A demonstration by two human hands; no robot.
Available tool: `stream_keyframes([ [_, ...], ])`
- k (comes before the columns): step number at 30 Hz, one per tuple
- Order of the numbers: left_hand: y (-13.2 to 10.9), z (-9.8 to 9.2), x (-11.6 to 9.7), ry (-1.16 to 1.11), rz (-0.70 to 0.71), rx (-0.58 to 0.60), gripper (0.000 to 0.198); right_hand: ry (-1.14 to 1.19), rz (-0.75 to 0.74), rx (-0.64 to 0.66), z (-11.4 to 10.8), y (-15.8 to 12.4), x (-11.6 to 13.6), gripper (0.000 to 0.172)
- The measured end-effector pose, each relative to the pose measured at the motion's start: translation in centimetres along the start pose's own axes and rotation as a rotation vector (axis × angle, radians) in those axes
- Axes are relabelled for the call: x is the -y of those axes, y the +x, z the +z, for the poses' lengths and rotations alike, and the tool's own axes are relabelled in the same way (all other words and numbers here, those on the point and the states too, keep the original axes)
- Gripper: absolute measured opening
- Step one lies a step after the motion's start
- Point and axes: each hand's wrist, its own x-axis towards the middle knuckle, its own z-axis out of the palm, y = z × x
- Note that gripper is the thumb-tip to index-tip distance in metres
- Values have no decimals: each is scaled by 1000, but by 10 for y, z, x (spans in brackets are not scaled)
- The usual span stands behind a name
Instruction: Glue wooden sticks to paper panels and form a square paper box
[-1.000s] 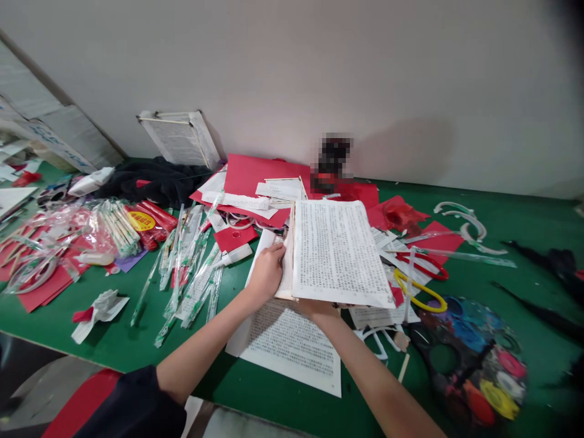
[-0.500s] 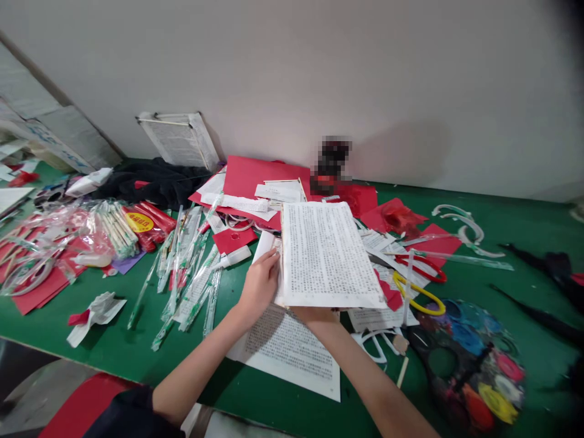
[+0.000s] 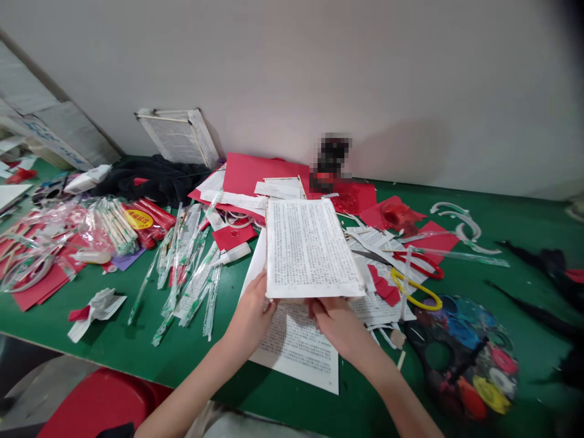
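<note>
A panel covered in printed paper [image 3: 312,249] is held up above the green table, tilted with its printed face showing. My left hand [image 3: 250,310] grips its lower left corner, fingertips partly hidden beneath it. At its lower edge my right hand [image 3: 340,322] is closed, with the fingers tucked partly under the panel. Below both hands a loose printed sheet [image 3: 303,362] lies on the table. White glue bottle [image 3: 235,253] and a small red card [image 3: 232,236] lie just left of the panel.
Plastic-wrapped strips [image 3: 182,274] and bagged sticks [image 3: 118,225] lie left. To the right are red-handled scissors [image 3: 422,264], yellow-handled scissors [image 3: 415,292] and a paint palette [image 3: 469,359]. A paper-covered frame [image 3: 180,137] leans on the wall behind a black cloth [image 3: 155,179].
The panel has shifted left and slightly up in view. My right hand has come out from underneath to its lower edge, and my left hand has moved down to the lower left corner.
</note>
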Motion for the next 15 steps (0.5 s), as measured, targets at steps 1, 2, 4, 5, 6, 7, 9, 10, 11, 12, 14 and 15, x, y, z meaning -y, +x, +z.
stream_keyframes([
  [1, -1, 0, 2, 41, 0, -7, 41, 70, 51, 54, -6, -8, -3, 29],
  [2, -1, -1, 3, 88, 3, -11, 36, 129, 78, 116, -12, -17, -6, 27],
  [4, -4, -2, 5, 174, 15, -20, 27, 310, 209, 269, -25, -31, -15, 24],
  [5, -5, -2, 6, 205, 24, -26, 25, 330, 259, 297, -31, -38, -20, 23],
  [6, -6, -3, 6, 226, 31, -34, 23, 318, 309, 287, -37, -43, -26, 21],
  [7, -6, -3, 7, 238, 35, -41, 22, 306, 346, 274, -43, -47, -32, 18],
  [9, -7, -3, 10, 244, 38, -48, 22, 343, 390, 197, -55, -52, -42, 20],
  [10, -7, -2, 11, 243, 37, -46, 25, 367, 388, 139, -60, -53, -46, 23],
  [11, -7, -2, 12, 242, 34, -43, 29, 381, 381, 57, -63, -52, -49, 28],
  [12, -7, -1, 13, 243, 30, -40, 34, 385, 360, -26, -64, -50, -51, 34],
  [14, -5, 1, 13, 252, 24, -45, 39, 340, 290, -208, -61, -42, -50, 54],
  [15, -5, 2, 12, 260, 30, -57, 40, 294, 242, -284, -57, -38, -49, 66],
])
